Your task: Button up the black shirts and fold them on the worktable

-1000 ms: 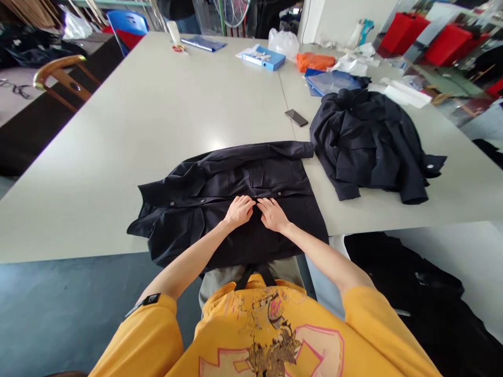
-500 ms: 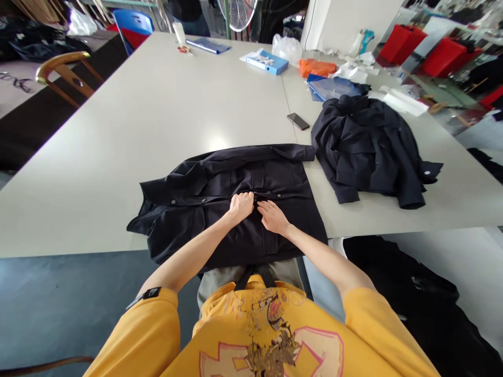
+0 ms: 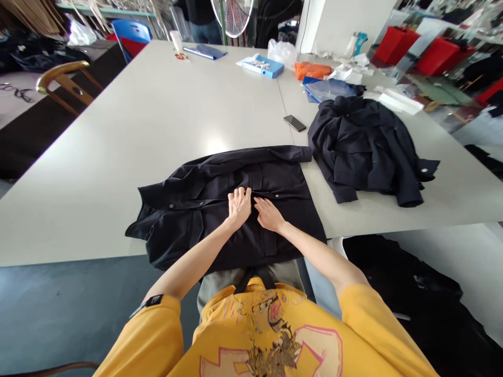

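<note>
A dark jacket lies front up along the near edge of the table, collar to the left and hem to the right. Round buttons show along its front placket. My left hand is closed on the placket near the middle, fingers bent over the fabric edge. Just to its right, my right hand has its fingertips closed on the same placket, close to a button. The bit of fabric between the two hands is mostly hidden by the fingers.
A second dark jacket lies crumpled on the table at the right. Beyond are a phone, blue folders, an orange bag and scissors. Dark garments lie below the table edge at right.
My left hand's fingers have lifted and straightened a little at the placket. My right hand has shifted slightly left. The jacket lies as before; the camera view has tilted slightly.
</note>
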Action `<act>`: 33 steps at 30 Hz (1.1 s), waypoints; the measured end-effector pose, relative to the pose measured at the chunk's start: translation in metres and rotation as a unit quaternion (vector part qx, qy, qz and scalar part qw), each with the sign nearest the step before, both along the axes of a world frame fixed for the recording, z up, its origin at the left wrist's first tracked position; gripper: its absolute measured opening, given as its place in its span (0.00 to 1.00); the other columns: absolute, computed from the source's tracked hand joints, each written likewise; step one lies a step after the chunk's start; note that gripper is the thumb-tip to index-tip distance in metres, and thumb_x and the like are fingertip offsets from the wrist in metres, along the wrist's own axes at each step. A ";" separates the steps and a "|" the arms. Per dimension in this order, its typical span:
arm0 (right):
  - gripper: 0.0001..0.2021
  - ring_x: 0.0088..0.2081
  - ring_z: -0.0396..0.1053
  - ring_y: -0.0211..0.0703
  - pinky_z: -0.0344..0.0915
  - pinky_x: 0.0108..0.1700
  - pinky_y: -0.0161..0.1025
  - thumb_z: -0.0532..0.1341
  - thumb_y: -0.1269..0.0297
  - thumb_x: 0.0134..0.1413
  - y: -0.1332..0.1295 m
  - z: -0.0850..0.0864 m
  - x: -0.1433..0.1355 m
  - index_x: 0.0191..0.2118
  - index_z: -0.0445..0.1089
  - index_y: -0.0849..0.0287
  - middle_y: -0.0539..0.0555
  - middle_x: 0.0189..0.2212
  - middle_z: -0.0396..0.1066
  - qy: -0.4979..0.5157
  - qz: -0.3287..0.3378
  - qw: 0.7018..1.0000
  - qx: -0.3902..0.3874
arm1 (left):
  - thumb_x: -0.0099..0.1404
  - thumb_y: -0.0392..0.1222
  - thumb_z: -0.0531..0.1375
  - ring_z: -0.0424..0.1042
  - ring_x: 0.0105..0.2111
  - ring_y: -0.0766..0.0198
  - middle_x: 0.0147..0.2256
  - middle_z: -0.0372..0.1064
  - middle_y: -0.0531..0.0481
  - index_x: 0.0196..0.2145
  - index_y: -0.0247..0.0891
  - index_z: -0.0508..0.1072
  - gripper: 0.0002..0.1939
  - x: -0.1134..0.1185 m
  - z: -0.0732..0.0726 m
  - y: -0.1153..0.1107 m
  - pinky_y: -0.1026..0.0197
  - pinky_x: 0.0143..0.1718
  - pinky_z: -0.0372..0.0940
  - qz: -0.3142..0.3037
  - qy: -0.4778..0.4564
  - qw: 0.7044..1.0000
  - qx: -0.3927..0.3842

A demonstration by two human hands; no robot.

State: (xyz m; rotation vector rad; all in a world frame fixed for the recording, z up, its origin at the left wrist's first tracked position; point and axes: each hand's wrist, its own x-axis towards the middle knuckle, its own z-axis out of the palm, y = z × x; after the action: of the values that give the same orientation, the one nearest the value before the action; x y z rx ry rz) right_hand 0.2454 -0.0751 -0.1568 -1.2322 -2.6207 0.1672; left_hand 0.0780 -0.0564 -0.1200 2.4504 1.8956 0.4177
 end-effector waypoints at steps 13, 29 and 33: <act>0.25 0.63 0.59 0.56 0.50 0.68 0.56 0.52 0.67 0.64 -0.008 0.002 0.004 0.65 0.62 0.64 0.62 0.63 0.65 0.018 -0.050 0.999 0.001 | 0.74 0.41 0.50 0.68 0.48 0.52 0.46 0.71 0.41 0.51 0.42 0.75 0.16 -0.025 -0.036 0.020 0.49 0.51 0.62 -0.167 -0.078 0.983 0.000; 0.21 0.66 0.57 0.54 0.51 0.68 0.55 0.54 0.73 0.59 -0.001 -0.004 0.006 0.58 0.66 0.68 0.67 0.64 0.63 0.036 0.012 0.999 0.003 | 0.74 0.38 0.47 0.68 0.46 0.52 0.43 0.72 0.41 0.45 0.39 0.75 0.16 -0.027 -0.015 0.046 0.47 0.52 0.61 -0.245 0.026 0.968 0.048; 0.23 0.59 0.63 0.56 0.58 0.63 0.54 0.53 0.70 0.62 -0.007 -0.003 0.006 0.61 0.64 0.69 0.66 0.59 0.67 0.024 -0.014 1.000 0.003 | 0.74 0.38 0.47 0.68 0.43 0.53 0.43 0.71 0.41 0.52 0.39 0.73 0.18 -0.037 -0.029 0.028 0.51 0.45 0.63 -0.262 0.022 0.965 0.020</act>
State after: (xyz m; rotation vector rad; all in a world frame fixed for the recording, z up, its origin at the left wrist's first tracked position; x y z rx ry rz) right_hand 0.2518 -0.0816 -0.1596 -1.2472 -2.5594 0.1817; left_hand 0.0415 -0.0287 -0.1492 2.8588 1.1756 0.3790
